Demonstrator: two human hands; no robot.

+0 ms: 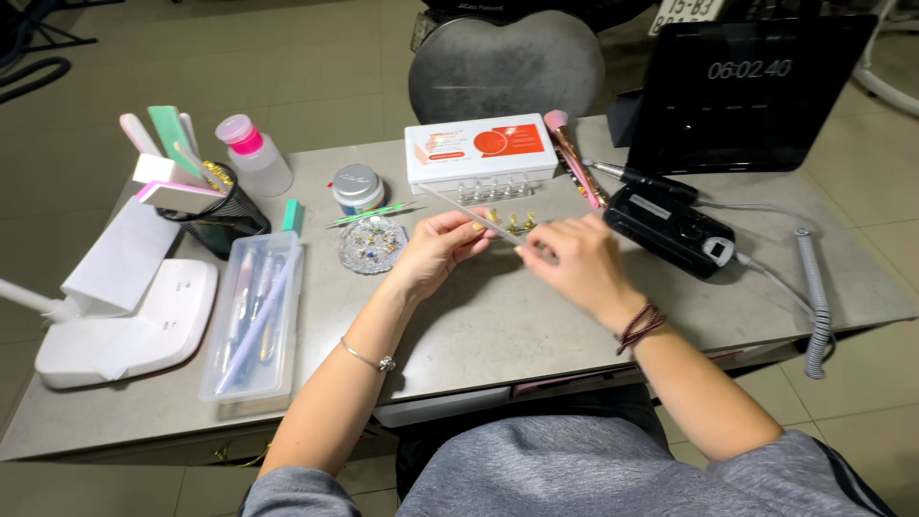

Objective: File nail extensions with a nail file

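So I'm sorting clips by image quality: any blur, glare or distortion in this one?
Head view: the right hand is slightly motion-blurred, while the left hand and the thin stick it holds look sharper; lighting is even, with soft shadows under the forearms on the grey table; wide-angle distortion bows the table's edges; no strong glare.

The table (536, 325) is showing a plain grey top. The box (481, 146) at the back is looking white with orange patches. The bottle (255, 153) is wearing a bright pink cap over a clear body. The cup (222, 218) is appearing as black mesh, and it is carrying files (165, 144) in pink, green and white. The lamp (129, 321) is shining white. The drill unit (672, 230) is staying black. The bracelet (639, 327) is showing dark red, and the sleeves (593, 469) are looking grey.
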